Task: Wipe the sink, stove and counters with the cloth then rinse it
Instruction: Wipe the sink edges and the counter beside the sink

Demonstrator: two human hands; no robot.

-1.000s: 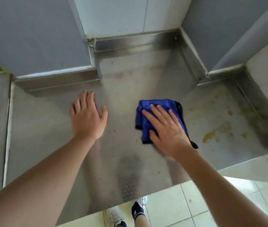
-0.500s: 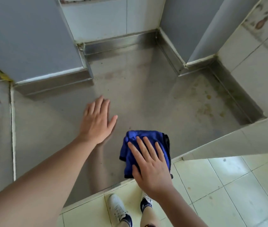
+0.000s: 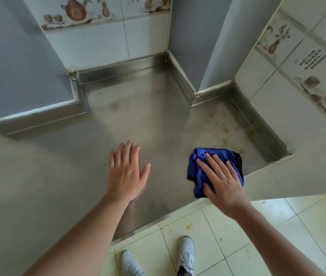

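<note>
A folded blue cloth [image 3: 200, 166] lies on the stainless steel counter [image 3: 142, 120] close to its front edge, towards the right. My right hand [image 3: 220, 181] presses flat on top of the cloth with fingers spread, covering its near half. My left hand [image 3: 126, 171] rests palm down on the bare steel to the left of the cloth, fingers apart, holding nothing. Yellowish stains [image 3: 225, 130] mark the counter's right back corner, beyond the cloth.
Grey wall panels [image 3: 18, 62] and tiled walls [image 3: 98, 40] box the counter in behind and on both sides, with a raised steel rim [image 3: 122, 66] along them. A tiled ledge [image 3: 297, 172] borders the right. Below is the tiled floor [image 3: 227, 236] and my shoes [image 3: 186, 253].
My right hand has slid the cloth to the right along the front edge. The left hand stays flat on the steel. The view has tilted up, showing more wall.
</note>
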